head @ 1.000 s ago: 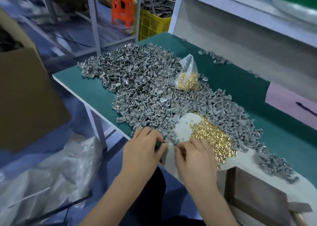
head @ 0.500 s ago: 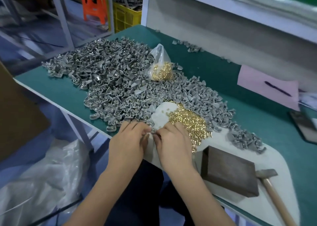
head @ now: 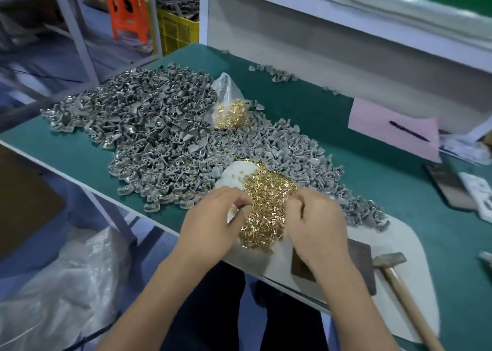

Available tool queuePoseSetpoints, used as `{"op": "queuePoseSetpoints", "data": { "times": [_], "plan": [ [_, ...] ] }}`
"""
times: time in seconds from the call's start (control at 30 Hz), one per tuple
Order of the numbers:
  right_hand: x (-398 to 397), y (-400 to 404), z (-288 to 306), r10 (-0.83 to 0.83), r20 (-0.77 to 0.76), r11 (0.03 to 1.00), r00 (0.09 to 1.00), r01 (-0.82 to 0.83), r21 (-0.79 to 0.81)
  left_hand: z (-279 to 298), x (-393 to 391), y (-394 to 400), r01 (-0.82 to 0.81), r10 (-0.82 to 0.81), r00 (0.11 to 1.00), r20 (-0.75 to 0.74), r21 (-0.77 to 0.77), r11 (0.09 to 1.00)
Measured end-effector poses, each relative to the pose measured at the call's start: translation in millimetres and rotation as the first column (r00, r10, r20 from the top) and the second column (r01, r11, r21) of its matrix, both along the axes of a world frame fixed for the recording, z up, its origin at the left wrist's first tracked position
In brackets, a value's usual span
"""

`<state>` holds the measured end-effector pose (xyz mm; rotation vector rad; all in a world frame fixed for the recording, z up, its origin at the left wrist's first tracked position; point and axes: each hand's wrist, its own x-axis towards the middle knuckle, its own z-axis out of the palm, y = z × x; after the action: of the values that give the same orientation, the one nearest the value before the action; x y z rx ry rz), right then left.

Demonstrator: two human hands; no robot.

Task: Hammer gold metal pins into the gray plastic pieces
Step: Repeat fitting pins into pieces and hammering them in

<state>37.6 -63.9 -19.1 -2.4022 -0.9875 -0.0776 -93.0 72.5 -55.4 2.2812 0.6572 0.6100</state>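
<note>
Running diagonally from lower right to upper left, the near edge of the green table (head: 80,161) is leaving open floor on the left, where crumpled clear plastic (head: 66,284) and a brown cardboard box (head: 24,204) are lying, while a white shelf wall (head: 292,44) is closing off the far side. Gray plastic pieces (head: 149,135) are sprawling in a broad heap across the table's middle, small wedge-like shapes with tiny holes, tapering into a thinner band toward the right. Gold metal pins (head: 266,204) are lying in a loose shiny pile on a white mat (head: 399,249) just in front of that heap, at the table's near edge, and more are sitting in a clear bag (head: 229,108) atop the gray heap. A dark block (head: 359,260) is resting on the mat just right of the pins, with a wooden-handled hammer (head: 399,278) lying beside it. A pink paper (head: 391,127) with a pen (head: 408,131) is lying farther right. Both forearms are reaching up from below: the left hand (head: 213,222) is hovering at the pile's left edge, fingers curled inward, pinching something small and pale that I cannot identify; the right hand (head: 314,222) is resting over the pile's right side, fingers curled down into the pins, though whether it is grasping any I cannot tell.
</note>
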Motion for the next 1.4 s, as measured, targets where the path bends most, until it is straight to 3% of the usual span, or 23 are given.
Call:
{"op": "queuePoseSetpoints", "data": {
  "times": [0.17,0.27,0.4,0.53,0.77,1.07,1.27,1.4],
  "plan": [
    [16,-45,2,-0.202,0.060,0.977,0.978,0.197,0.081,10,39,-12,0.106,-0.106,0.994,-0.037,0.016,0.994],
    [16,-65,-9,-0.328,0.003,0.938,0.945,0.326,0.115,12,64,-12,0.151,-0.152,0.986,-0.063,-0.020,0.988],
    [17,-80,-24,-0.384,-0.148,0.854,0.912,0.411,0.319,12,96,-21,0.229,-0.223,0.966,-0.130,0.036,0.973],
    [19,-86,-31,-0.391,-0.108,0.822,0.914,0.399,0.406,9,128,-28,0.194,-0.163,0.971,-0.176,0.175,0.965],
    [16,-80,-36,-0.339,0.077,0.905,0.938,0.302,0.300,3,159,-30,0.180,-0.099,0.952,-0.290,0.267,0.947],
    [15,-81,-34,-0.361,0.015,0.855,0.933,0.324,0.404,16,155,-38,0.285,-0.199,0.920,-0.337,0.229,0.931],
    [14,-82,-33,-0.356,-0.023,0.853,0.934,0.335,0.401,19,153,-40,0.413,-0.280,0.860,-0.427,0.259,0.873],
    [14,-83,-33,-0.357,-0.033,0.851,0.933,0.340,0.400,21,155,-37,0.410,-0.266,0.847,-0.461,0.246,0.878]
  ]
}}
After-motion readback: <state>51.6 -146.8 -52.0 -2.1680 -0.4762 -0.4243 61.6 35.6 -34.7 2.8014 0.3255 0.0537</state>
